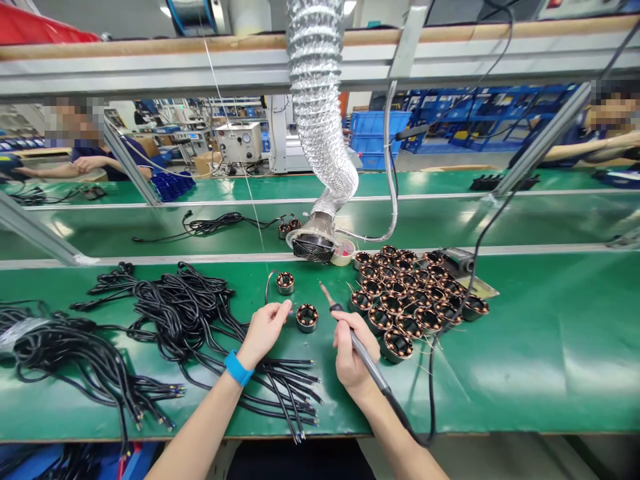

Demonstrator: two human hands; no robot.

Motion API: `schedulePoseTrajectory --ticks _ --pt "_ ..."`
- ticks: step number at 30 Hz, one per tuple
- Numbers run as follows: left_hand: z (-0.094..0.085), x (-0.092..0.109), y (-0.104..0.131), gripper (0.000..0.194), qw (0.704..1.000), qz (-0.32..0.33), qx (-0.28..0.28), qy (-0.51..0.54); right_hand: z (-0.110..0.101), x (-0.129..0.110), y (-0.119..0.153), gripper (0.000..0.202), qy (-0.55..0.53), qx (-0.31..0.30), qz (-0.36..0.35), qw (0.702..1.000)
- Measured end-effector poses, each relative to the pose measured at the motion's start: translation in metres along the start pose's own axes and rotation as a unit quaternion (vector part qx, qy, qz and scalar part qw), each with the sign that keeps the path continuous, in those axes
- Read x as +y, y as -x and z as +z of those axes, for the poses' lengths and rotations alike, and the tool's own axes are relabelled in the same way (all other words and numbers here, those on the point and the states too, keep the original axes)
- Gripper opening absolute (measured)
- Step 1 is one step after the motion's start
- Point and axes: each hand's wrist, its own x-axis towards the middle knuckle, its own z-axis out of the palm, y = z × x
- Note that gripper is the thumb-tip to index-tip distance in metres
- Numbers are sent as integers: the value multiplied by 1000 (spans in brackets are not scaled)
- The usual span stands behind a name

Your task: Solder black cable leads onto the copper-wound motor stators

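Note:
My right hand (354, 347) is wrapped round a soldering iron (367, 360), its tip pointing up and away, apart from the motor stators. My left hand (267, 330), with a blue band on its wrist, is closed in a pinch beside a ring-shaped stator (307, 318) with copper windings. What its fingertips hold is too small to make out. Just beyond stands another stator (285, 283), with a thin dark lead curving beside it. A crowd of similar stators (410, 290) fills the bench right of the iron.
Black cables (175, 313) with stripped ends lie left and under my left forearm; another cable bundle (65, 353) is farther left. A foil duct (320, 100) ends in a fan hood (314, 243) above the bench. The iron's cord (434, 373) runs up rightwards. Two people work across the bench.

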Motion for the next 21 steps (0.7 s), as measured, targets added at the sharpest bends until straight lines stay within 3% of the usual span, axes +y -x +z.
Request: schedulePoseTrajectory --ticks 4,5,6,9,12,15,17,21 --pt "-8 21 15 36 978 102 123 -136 -26 10 5 32 55 -7 -111 992" --pt "-8 30 20 36 968 136 129 -167 -32 14 7 35 72 9 -131 989" --pt "-6 38 24 38 958 173 109 -203 -37 20 11 37 82 17 -144 986" --pt "6 58 22 42 900 246 -31 -358 -47 32 18 40 107 54 -158 980" --pt "17 62 3 51 821 247 -125 -499 -50 38 22 35 108 70 -143 981" --pt "19 59 -18 53 778 253 -189 -543 -51 40 24 31 101 65 -129 984" --pt "15 59 -27 49 769 264 -191 -550 -52 41 25 27 102 67 -120 985" --pt "2 58 -43 40 777 244 -132 -565 -52 42 25 25 100 69 -106 987"
